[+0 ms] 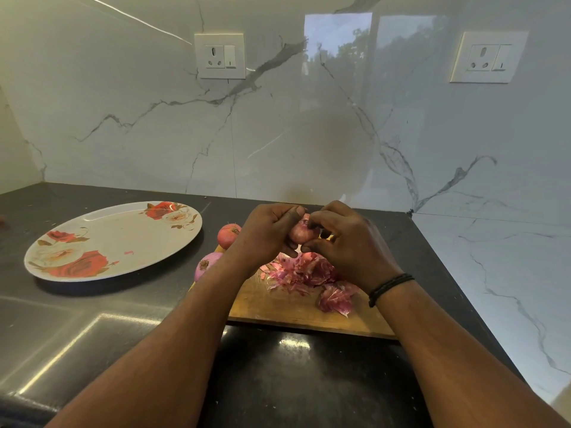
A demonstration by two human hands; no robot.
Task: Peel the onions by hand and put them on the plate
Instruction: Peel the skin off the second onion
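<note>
My left hand [265, 234] grips a small pinkish onion [301, 231] above the wooden cutting board [287, 307]. My right hand [343, 239] pinches at the top of that same onion with fingers curled over it. A reddish unpeeled onion [228, 234] sits just left of my hands. A purple onion [205, 264] lies below it, partly hidden by my left forearm. The oval plate [123, 233] with red rose prints lies to the left on the dark counter, holding no onions.
A heap of purple onion skins [309, 271] covers the middle of the board, with one larger piece [335, 299] nearer me. Marble walls with two sockets close off the back and right. A steel surface [77, 335] lies at the front left.
</note>
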